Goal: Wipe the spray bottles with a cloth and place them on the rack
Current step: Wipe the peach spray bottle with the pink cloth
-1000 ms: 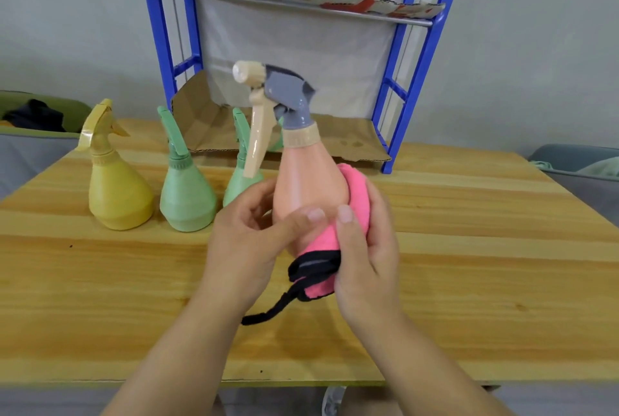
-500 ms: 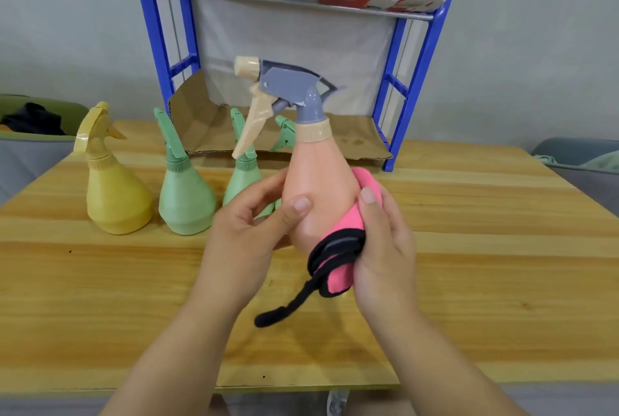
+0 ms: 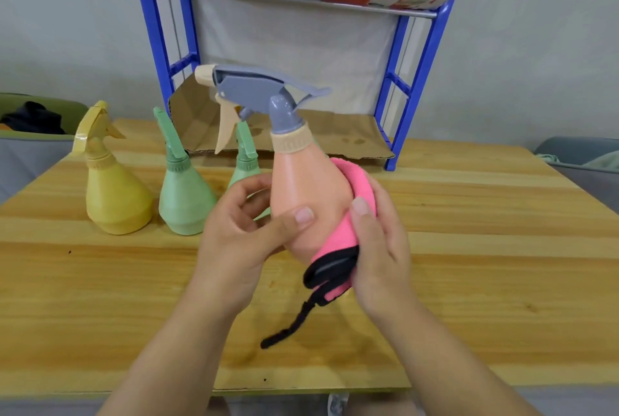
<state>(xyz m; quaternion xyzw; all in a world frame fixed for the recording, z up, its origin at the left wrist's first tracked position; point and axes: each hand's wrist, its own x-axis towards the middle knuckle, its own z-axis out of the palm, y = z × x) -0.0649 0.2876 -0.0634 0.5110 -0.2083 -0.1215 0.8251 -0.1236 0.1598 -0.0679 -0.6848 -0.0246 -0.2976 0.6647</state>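
I hold a peach spray bottle [image 3: 301,194] with a grey trigger head above the wooden table [image 3: 100,298]. My left hand [image 3: 241,238] grips its lower body, thumb across the front. My right hand [image 3: 378,241] presses a pink cloth [image 3: 348,228] with black trim against the bottle's right side, a black strap dangling below. A yellow bottle [image 3: 112,191] and two green bottles [image 3: 182,194], [image 3: 244,164] stand on the table at the left. The blue rack [image 3: 418,60] stands behind, its shelves lined with cardboard.
A green bin [image 3: 37,114] with dark cloth sits beyond the table's left edge. A grey bin [image 3: 582,161] sits at the right. The rack's lower cardboard shelf [image 3: 341,134] lies just behind the held bottle.
The peach bottle has turned in my hands, so its trigger head swung from facing me to side-on. The cloth has slid round the bottle's right side.
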